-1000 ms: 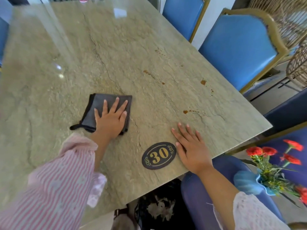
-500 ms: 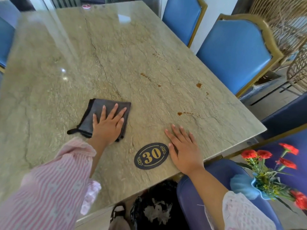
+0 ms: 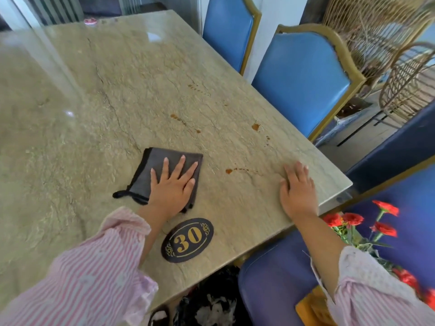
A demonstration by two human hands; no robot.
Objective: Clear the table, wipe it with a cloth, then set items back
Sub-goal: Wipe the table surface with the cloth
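A dark grey folded cloth (image 3: pixel 162 164) lies on the beige stone table (image 3: pixel 94 95) near its front edge. My left hand (image 3: pixel 173 187) presses flat on the cloth with fingers spread. My right hand (image 3: pixel 297 188) rests palm down on the bare table near the right front corner and holds nothing. Brown stains (image 3: pixel 229 171) sit between the two hands, and more spots (image 3: pixel 255 126) lie farther back. A black oval plaque with a gold "30" (image 3: pixel 187 240) lies just in front of my left wrist.
Red flowers (image 3: pixel 386 229) stand on a dark blue chair (image 3: pixel 270 278) at the right front. Two blue chairs with gold frames (image 3: pixel 301 81) line the table's right side, with wicker chairs (image 3: pixel 404 85) behind. A small pink object (image 3: pixel 90 21) sits at the far edge.
My left hand has slid the cloth to the right, closer to the stains. My right hand has moved right along the front edge, away from the plaque toward the corner.
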